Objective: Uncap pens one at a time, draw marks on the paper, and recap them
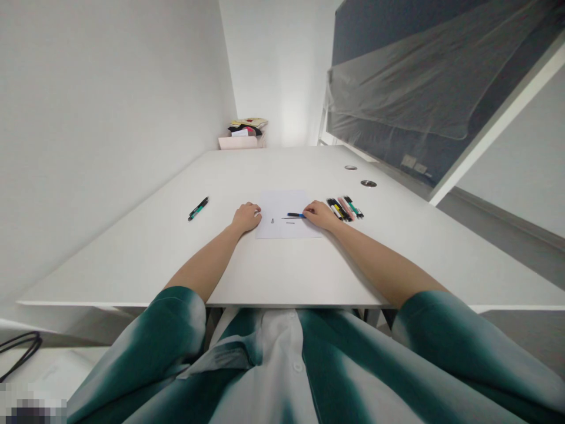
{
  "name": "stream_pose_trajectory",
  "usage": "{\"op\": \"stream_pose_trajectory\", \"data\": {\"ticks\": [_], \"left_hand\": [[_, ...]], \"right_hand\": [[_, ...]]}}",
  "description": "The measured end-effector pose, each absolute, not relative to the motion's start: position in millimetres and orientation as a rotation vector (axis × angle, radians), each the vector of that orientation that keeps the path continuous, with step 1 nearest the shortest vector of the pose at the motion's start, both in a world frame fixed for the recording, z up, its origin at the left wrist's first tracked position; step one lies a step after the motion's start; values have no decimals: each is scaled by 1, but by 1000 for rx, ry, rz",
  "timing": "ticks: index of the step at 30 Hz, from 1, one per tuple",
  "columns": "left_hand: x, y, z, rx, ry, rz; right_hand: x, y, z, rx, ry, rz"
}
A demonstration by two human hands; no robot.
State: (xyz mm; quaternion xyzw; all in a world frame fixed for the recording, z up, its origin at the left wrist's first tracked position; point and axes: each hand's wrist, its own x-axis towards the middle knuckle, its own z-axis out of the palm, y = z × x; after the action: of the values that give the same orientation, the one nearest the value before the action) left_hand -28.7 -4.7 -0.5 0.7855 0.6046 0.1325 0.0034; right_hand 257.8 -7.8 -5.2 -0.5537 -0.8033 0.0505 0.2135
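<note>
White table (282,271) — blue pen (295,215) crosswise — right end at right hand (320,214).

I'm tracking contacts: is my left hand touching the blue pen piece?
Apart. The head view shows the left hand at the left edge of the paper, whose white surface shows between hand and blue pen piece.

A sheet of paper (286,233) lies on the surface (282,271), with pen parts (290,223) on it. The left hand (248,217) is at the paper's left edge, the right hand (321,214) at its right. Some pens (198,208) lie well left, and a row of pens (345,208) (side by side) just right of the right hand. Far left is a box (237,143).
</note>
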Motion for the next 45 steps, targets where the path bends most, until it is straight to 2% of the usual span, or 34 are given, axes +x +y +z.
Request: {"op": "stream_pose_trajectory", "data": {"ticks": [45], "left_hand": [[-26,-9,4,2447,1923,375]], "right_hand": [[260,-3,-12,-1516,-2211,122]]}}
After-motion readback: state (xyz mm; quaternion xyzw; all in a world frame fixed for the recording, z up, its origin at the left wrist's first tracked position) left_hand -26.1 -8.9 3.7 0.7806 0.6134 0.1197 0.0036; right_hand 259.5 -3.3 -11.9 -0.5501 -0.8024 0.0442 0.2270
